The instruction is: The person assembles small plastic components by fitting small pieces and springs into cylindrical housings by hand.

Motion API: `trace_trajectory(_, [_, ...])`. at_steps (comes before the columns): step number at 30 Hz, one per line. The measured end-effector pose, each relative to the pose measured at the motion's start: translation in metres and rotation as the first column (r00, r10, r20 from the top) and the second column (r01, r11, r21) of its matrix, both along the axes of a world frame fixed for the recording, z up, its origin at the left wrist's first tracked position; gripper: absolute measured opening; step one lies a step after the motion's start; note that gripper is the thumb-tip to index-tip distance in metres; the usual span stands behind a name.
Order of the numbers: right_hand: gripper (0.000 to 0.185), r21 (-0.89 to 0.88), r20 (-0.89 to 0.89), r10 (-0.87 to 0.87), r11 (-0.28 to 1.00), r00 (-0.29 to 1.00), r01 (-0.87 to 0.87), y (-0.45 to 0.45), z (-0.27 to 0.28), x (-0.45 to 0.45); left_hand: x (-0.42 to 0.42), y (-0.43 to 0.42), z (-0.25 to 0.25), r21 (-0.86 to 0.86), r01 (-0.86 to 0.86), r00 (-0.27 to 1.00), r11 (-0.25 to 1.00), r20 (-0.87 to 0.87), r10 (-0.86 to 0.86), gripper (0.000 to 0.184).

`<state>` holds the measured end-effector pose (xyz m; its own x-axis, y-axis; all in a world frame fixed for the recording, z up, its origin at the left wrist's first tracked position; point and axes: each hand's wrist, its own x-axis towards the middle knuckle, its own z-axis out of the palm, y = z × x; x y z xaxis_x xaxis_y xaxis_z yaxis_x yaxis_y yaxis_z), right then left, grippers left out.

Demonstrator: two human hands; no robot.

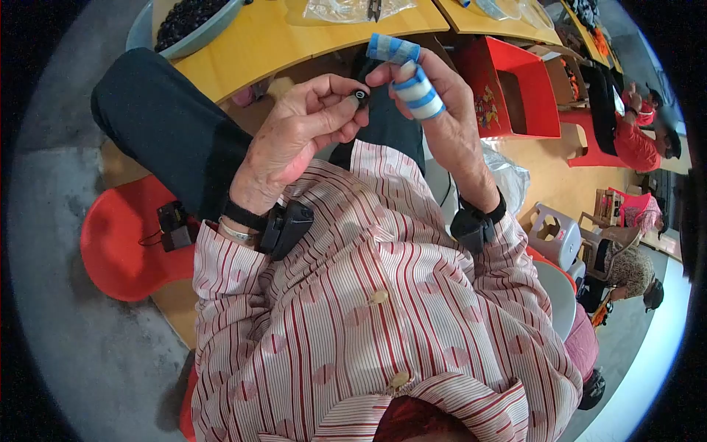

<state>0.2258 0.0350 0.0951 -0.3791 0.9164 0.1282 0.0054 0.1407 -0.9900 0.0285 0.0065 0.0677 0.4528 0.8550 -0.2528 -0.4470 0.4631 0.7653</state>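
My left hand [298, 129] is closed in a pinch on a small black round part [360, 95], which has a pale ring on its face. Just beside it is my right hand [445, 99], its fingers curled together; whatever they hold, if anything, is hidden. Blue-and-white striped wraps cover its thumb [419, 92] and a finger [393, 49]. Both hands are raised above my lap, short of the yellow table [272, 44].
A grey-blue basin [195, 43] of small black parts stands at the table's left. Clear plastic bags [357, 9] lie at its far side. To the right is a red box [508, 88]. A red stool [121, 243] holds a black device [174, 225]. Other people sit far right.
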Motion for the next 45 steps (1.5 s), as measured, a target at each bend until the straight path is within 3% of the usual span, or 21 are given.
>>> trace_trajectory(3, [0.032,-0.273,-0.100,-0.022,0.962,0.995,-0.006,0.000,-0.007,0.002,-0.004,0.002,-0.002,0.002,-0.007,0.999,1.000,0.049,0.007,0.029])
trace_trajectory(4, [0.034,-0.262,-0.059,-0.011,0.965,0.998,-0.005,0.000,-0.007,0.001,-0.005,0.002,-0.002,-0.001,-0.011,0.998,1.000,0.066,0.011,0.029])
trace_trajectory(7, [0.039,-0.513,-0.249,-0.145,0.858,0.958,-0.003,0.001,-0.016,0.003,-0.002,0.003,0.000,-0.004,-0.083,0.997,0.997,0.005,0.083,0.027])
trace_trajectory(10, [0.048,-0.613,-0.460,-0.263,0.785,0.848,-0.089,0.005,-0.024,0.003,-0.002,0.007,-0.015,-0.001,-0.095,0.995,0.995,0.038,0.095,0.025])
trace_trajectory(13, [0.056,-0.634,-0.634,-0.300,0.729,0.713,-0.257,0.010,-0.030,-0.001,0.005,0.007,-0.017,0.084,-0.146,0.987,0.986,-0.058,0.151,0.022])
trace_trajectory(17, [0.058,-0.636,-0.702,-0.303,0.675,0.644,-0.375,0.006,-0.033,-0.012,0.009,0.009,-0.014,0.255,-0.228,0.950,0.940,-0.154,0.272,0.021])
trace_trajectory(18, [0.051,-0.605,-0.763,-0.301,0.646,0.573,-0.466,0.006,-0.040,-0.011,0.010,0.009,-0.013,0.286,-0.241,0.939,0.927,-0.171,0.297,0.020])
trace_trajectory(21, [0.042,-0.615,-0.760,-0.339,0.652,0.554,-0.444,0.007,-0.050,-0.016,0.014,0.007,-0.005,0.322,-0.255,0.920,0.912,-0.209,0.331,0.019])
trace_trajectory(26, [0.046,-0.565,-0.653,-0.195,0.769,0.731,-0.300,0.005,-0.033,-0.018,0.010,0.009,-0.005,0.291,-0.303,0.931,0.908,-0.114,0.347,0.019])
trace_trajectory(33, [0.052,-0.369,-0.492,-0.130,0.927,0.861,-0.071,-0.001,-0.016,-0.025,0.001,0.012,0.001,0.141,-0.333,0.937,0.932,-0.059,0.344,0.020])
trace_trajectory(36, [0.056,-0.094,-0.324,-0.138,0.989,0.936,0.113,-0.001,-0.007,-0.033,0.006,0.009,0.006,0.023,-0.331,0.942,0.943,-0.041,0.332,0.019])
trace_trajectory(39, [0.062,0.396,0.002,-0.116,0.912,0.993,0.106,0.003,-0.012,-0.040,0.013,0.005,0.015,-0.054,-0.349,0.937,0.935,-0.002,0.350,0.019])
trace_trajectory(43, [0.075,0.609,0.316,-0.218,0.793,0.923,-0.021,0.000,-0.020,-0.045,0.014,0.004,0.014,-0.065,-0.397,0.917,0.916,0.004,0.398,0.021])
trace_trajectory(45, [0.083,0.575,0.303,-0.200,0.818,0.932,-0.011,0.000,-0.023,-0.047,0.012,0.003,0.011,-0.053,-0.422,0.906,0.905,-0.048,0.420,0.022])
